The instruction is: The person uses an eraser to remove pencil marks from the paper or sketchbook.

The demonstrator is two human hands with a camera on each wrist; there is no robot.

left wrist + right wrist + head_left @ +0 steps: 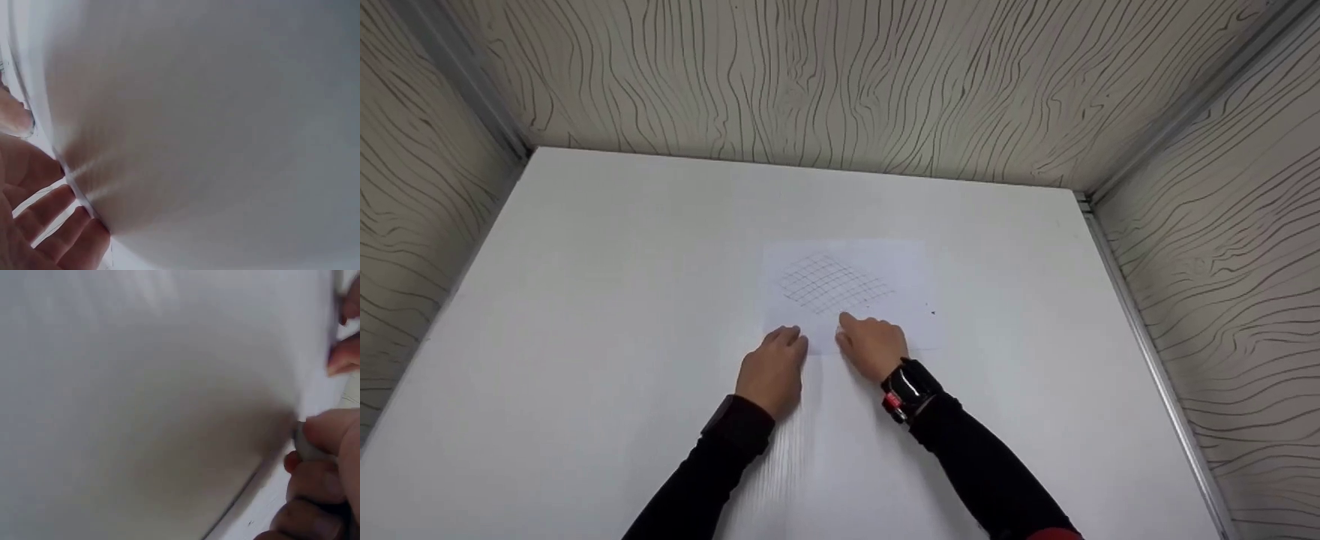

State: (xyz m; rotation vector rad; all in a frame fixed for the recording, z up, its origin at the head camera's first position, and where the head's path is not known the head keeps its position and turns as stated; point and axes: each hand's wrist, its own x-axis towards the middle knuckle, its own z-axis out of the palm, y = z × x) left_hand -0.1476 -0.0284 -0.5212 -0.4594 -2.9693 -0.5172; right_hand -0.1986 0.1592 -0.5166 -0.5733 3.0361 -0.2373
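Observation:
A white sheet of paper [911, 262] with a hand-drawn grid of crossing thin dark lines [832, 281] lies on the white table. My left hand [772, 371] rests at the sheet's lower left edge, its fingertips [84, 242] pressing down on the paper. To its right, my right hand [876, 346] pinches a small whitish eraser [308, 447] between thumb and curled fingers, mostly covered by them. The eraser's end is against the paper just below the grid. In the right wrist view the left fingertips [344, 357] show nearby.
The white table [607, 300] spreads around the sheet. Wood-grain patterned panels [810, 82] enclose it at the back and both sides. A few small dark specks [933, 312] lie on the right part of the paper.

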